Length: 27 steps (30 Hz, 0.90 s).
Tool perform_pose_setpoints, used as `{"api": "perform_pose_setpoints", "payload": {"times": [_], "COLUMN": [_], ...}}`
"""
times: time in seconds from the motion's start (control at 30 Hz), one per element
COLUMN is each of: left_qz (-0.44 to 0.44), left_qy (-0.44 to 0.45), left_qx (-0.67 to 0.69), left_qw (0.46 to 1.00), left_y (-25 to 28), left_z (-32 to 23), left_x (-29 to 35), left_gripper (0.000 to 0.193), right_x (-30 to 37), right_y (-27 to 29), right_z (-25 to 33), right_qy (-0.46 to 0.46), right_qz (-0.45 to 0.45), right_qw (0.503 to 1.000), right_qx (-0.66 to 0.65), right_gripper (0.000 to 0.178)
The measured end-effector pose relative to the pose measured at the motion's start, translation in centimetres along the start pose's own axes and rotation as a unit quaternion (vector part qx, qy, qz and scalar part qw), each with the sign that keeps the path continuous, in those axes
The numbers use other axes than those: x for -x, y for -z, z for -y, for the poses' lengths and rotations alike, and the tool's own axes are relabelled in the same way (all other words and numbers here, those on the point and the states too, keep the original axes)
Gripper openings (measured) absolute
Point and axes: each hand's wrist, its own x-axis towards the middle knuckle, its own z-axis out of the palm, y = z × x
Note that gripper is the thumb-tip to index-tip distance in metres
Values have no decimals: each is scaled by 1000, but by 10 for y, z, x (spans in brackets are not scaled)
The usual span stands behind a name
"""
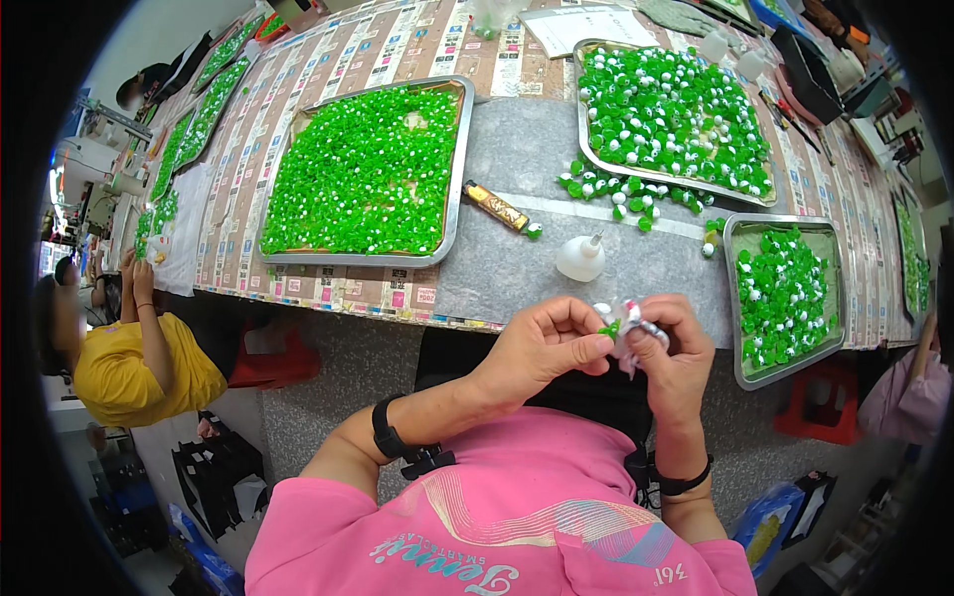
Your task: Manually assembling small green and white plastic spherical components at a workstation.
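Close together at the table's front edge, both my hands are closed. Thumb and fingers of my left hand point(542, 350) pinch a small green plastic piece point(610, 328). My right hand point(680, 360) grips a crumpled whitish-pink cloth point(627, 354), held right against the green piece. Something dark and shiny shows at the right fingertips, too small to make out. Just beyond my hands stands a white squeeze bottle point(580, 258) with a thin nozzle. Loose green-and-white pieces point(621, 199) lie beyond it, spilled along the front of a metal tray point(582, 129).
A large tray point(463, 169) of green pieces lies left, and a smaller tray point(735, 308) juts over the front edge at right. A yellow-and-black tube point(496, 207) lies between. A person in yellow point(149, 363) works at far left; a pink sleeve point(904, 397) shows at right.
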Motion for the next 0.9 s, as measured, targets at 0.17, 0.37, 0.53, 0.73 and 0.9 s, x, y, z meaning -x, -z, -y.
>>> {"api": "perform_pose_setpoints", "payload": {"times": [0.17,0.37,0.53,0.73,0.9], "left_qz": [-5,-21,-36,-33,-15], "left_qy": [-48,-102,-113,-175,-166], "left_qx": [-35,-113,-179,-228,-230], "left_qw": [998,988,977,957,959], "left_y": [0,2,0,-3,-4], "left_z": [-1,6,5,2,-4], "left_x": [-1,-5,-5,-4,-1], "left_gripper": [18,21,24,22,24], "right_x": [-18,-5,0,4,4], "right_y": [15,6,1,2,2], "right_z": [-8,12,21,8,5], "right_qy": [134,125,136,4,-63], "right_qz": [-129,-78,42,48,45], "right_qw": [955,958,962,997,996], "right_qx": [231,244,233,62,-55], "right_gripper": [23,28,20,14,13]}}
